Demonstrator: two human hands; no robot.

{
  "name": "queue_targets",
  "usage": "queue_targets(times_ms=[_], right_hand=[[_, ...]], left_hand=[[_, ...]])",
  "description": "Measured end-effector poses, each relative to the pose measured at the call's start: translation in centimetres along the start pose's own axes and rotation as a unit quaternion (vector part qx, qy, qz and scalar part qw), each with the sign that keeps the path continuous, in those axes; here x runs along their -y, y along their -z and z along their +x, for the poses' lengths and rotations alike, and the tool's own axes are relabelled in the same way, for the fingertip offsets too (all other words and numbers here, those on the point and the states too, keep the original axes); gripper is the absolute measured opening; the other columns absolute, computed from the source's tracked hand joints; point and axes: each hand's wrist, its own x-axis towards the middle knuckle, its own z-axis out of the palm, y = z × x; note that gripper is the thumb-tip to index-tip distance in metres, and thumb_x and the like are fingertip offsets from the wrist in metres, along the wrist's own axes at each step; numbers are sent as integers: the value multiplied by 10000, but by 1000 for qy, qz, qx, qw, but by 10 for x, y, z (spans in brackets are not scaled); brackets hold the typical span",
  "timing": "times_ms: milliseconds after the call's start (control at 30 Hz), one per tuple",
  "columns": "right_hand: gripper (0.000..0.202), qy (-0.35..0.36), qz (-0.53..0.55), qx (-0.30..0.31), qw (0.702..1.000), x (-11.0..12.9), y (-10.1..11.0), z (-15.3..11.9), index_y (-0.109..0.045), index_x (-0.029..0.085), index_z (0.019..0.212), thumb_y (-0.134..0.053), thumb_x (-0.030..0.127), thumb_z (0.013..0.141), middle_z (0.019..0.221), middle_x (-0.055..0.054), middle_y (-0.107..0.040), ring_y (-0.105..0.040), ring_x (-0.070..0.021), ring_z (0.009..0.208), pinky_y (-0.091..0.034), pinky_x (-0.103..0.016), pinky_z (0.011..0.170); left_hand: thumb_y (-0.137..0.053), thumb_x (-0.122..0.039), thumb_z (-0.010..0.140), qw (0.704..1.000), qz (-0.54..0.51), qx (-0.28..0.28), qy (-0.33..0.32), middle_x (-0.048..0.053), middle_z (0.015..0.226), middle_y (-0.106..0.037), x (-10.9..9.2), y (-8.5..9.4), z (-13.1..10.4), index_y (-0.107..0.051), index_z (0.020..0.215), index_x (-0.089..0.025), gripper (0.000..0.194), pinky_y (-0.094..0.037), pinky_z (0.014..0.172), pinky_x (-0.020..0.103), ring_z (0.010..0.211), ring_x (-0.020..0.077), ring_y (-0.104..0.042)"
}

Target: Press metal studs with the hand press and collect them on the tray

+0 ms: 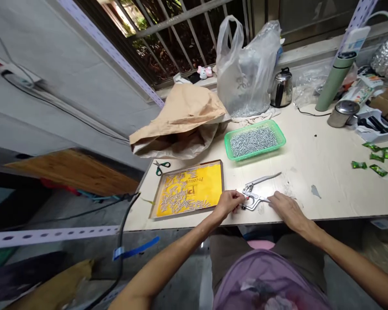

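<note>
A metal hand tool [254, 201] with a spring and two long handles lies near the table's front edge, its handles spread. My left hand [228, 203] is closed at the tool's left end, fingertips pinched together; what they hold is too small to make out. My right hand [285, 209] has its fingers closed on the end of the tool's lower handle. To the left, a shallow tray [222, 183] with a yellow sheet holds several small metal pins. Farther back stands a green basket [255, 156] filled with similar pins.
Green-handled scissors [162, 167] lie beyond the tray. Behind are a brown paper bag [181, 112], a white plastic bag [242, 77] and a steel kettle [282, 88]. A green flask [334, 84], a steel cup [343, 114] and green wrapped sweets [378, 170] are at the right.
</note>
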Motion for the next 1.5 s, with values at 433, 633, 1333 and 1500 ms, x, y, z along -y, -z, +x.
queue_targets(times_ms=[433,633,1333,1500], right_hand=[[173,0,-2,-10,1000,-2,-11,-3,-575,175,847,-440,98,923,809,-35,-573,-536,-146,683,-314,-275,581],[237,-4,-29,-5,1000,0,-15,-3,-590,178,866,-446,-9,848,830,-41,-584,-532,-154,686,-323,-289,595],[836,0,-29,82,996,-34,17,41,-474,75,1285,-760,501,624,1181,-190,-575,-500,-352,1096,-394,-471,917],[621,-5,-37,83,996,-24,23,36,-515,108,1218,-748,390,717,1039,-132,-626,-528,-293,985,-404,-388,812]], left_hand=[[-701,-329,715,993,59,33,92,-88,354,-399,-3,-3,9,-584,588,-129,264,-241,358,166,324,34,-326],[-716,-278,701,990,79,73,96,-82,376,-425,-8,1,12,-556,559,-132,259,-362,384,171,352,43,-377],[-719,-294,718,985,106,77,113,-84,379,-410,-8,-1,14,-543,544,-132,295,-406,414,187,360,50,-389],[-617,-299,805,979,166,65,98,-65,422,-438,-5,1,9,-565,587,-133,279,-424,453,205,394,69,-426]])
